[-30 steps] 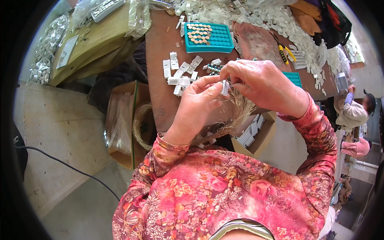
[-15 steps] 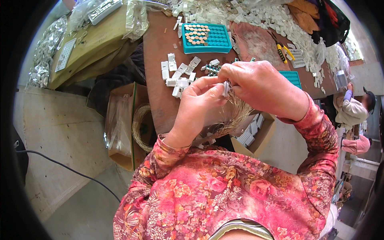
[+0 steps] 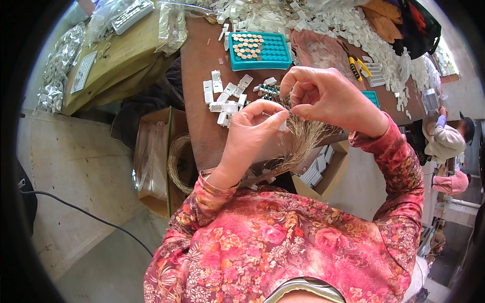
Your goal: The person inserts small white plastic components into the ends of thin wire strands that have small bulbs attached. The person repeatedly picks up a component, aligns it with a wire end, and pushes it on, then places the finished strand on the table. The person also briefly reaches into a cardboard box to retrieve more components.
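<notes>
My left hand (image 3: 251,135) pinches a small white plastic piece (image 3: 283,126) between thumb and fingers, over the near part of the table. My right hand (image 3: 336,98) is raised just to the right of it, its thumb and index finger curved but apart, with nothing visible between them. Beneath both hands fans a bundle of thin tan wires (image 3: 308,134). Small green components (image 3: 269,92) lie just beyond my fingertips, partly hidden by them. To the left of these, several white plastic housings (image 3: 230,107) lie loose on the brown tabletop (image 3: 202,60).
A teal tray (image 3: 260,64) partly filled with round copper-coloured discs stands farther back. Yellow-handled pliers (image 3: 355,68) lie at right, near a heap of white parts (image 3: 343,30). Open cartons (image 3: 154,197) sit below the table edge. Other people (image 3: 447,136) are at far right.
My right hand has come away from the white piece, up and slightly right, its fingers parting. My left hand stays in nearly the same place, still gripping the piece.
</notes>
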The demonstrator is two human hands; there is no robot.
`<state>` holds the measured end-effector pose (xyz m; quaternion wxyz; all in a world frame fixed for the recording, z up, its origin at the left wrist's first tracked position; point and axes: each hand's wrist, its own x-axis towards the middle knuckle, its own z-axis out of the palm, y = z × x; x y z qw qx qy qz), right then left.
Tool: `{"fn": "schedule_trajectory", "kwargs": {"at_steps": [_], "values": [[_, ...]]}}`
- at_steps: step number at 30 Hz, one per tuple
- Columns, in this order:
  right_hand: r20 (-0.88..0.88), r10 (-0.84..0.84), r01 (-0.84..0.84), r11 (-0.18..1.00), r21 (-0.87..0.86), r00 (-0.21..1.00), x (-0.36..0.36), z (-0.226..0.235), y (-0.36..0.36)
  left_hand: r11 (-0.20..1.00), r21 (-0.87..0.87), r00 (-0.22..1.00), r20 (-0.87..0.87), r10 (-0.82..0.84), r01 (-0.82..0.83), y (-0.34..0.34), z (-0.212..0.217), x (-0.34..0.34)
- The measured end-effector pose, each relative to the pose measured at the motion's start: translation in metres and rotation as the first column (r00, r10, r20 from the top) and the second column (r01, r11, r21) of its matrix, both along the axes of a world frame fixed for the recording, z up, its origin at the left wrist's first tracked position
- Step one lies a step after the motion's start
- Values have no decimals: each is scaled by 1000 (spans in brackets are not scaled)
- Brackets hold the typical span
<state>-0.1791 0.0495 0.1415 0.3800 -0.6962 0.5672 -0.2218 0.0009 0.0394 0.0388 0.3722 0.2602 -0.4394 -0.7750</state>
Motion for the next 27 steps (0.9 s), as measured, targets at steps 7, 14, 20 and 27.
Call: {"fn": "schedule_trajectory", "kwargs": {"at_steps": [7,14,20,27], "values": [[314,-224,235,972,1,923,10,-27,18,988,140,989,-126,82,-64,0,-3,0],[304,-280,333,933,-138,911,22,-45,34,994,33,989,-106,104,-101,1,-5,-4],[218,-261,324,881,-345,940,24,-51,29,997,36,994,-90,66,-63,0,-6,-4],[-50,-153,96,808,-581,987,16,-49,28,915,348,933,-351,-75,205,-10,-12,5]]}}
